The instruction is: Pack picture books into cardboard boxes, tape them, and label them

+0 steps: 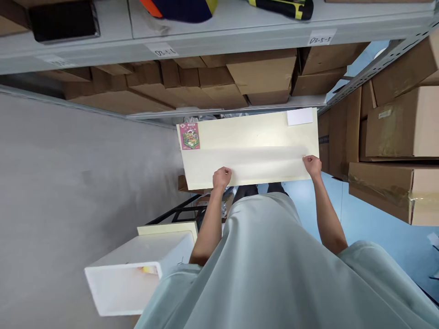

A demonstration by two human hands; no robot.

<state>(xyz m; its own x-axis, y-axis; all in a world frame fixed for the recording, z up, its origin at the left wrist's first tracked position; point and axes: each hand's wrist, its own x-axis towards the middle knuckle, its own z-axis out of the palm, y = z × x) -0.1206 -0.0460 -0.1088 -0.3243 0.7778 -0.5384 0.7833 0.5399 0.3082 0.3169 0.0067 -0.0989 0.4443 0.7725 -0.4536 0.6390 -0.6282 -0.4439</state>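
A cream board [240,132], long and flat, lies in front of me below the shelf. Stretched over its near half is a thin translucent sheet [267,163], looking like clear plastic. My left hand [222,177] has its fingers closed in a pinch at the sheet's left end. At the right end my right hand [312,165] pinches it too, close to the board's right edge. A pink printed packet [190,136] with a food picture rests on the board's far left corner. On the far right lies a white paper stack or card [300,116].
A metal shelf [219,43] crosses above the board, with cardboard boxes [260,75] on its lower level. More cardboard boxes [391,123] are stacked at right. A white bin [126,290] stands at lower left, beside the grey wall [68,183]. A yellow-black tool [284,7] lies on the shelf.
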